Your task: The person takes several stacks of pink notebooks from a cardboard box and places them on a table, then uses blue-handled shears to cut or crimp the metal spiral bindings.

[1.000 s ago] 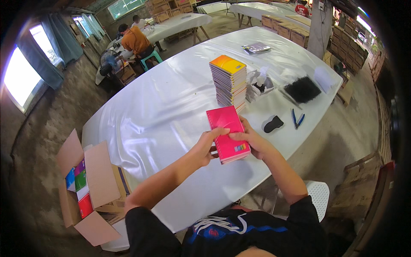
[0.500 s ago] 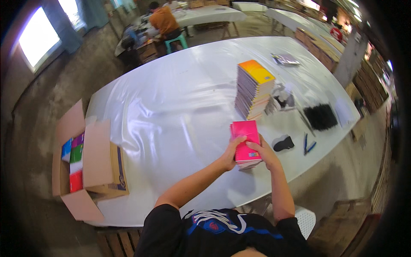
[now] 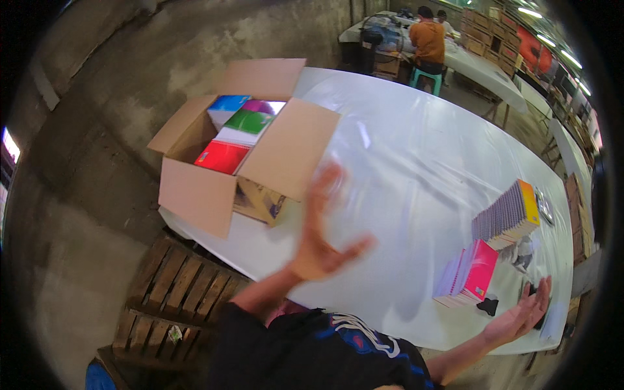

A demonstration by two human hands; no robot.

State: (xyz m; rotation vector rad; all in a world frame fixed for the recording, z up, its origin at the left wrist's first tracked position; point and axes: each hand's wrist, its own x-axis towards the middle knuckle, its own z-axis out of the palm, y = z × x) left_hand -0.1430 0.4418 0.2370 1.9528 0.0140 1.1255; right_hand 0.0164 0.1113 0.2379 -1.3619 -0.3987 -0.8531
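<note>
Room: concrete-floored hall with a long table [image 3: 403, 162] under a white cover, running from 6 o'clock toward 1 o'clock.
Left hand: left hand [image 3: 322, 240] is raised over the table's near edge, just below frame centre, forearm rising from 6 o'clock; fingers spread wide and blurred, holding nothing.
Right hand: right hand [image 3: 523, 312] is at 4 o'clock, arm stretched along the table's near edge; palm up, fingers loosely spread, empty.
Pink stack: short stack of pink-covered notebooks [image 3: 469, 276] lies on the table at 4 o'clock, just beside the right hand, not touching it.
Tall stack: taller pile of notebooks with a yellow-orange top [image 3: 510, 218] lies just beyond the pink stack, at 3 o'clock.
Box: open cardboard box [image 3: 195, 195] at 10 o'clock beside the table's left end, flaps out, holding red, green, blue and purple covers.
Pallet: wooden pallet [image 3: 169, 299] at 7 o'clock, below the box.
Far: seated person in an orange shirt [image 3: 428, 40] at another table at 1 o'clock.
</note>
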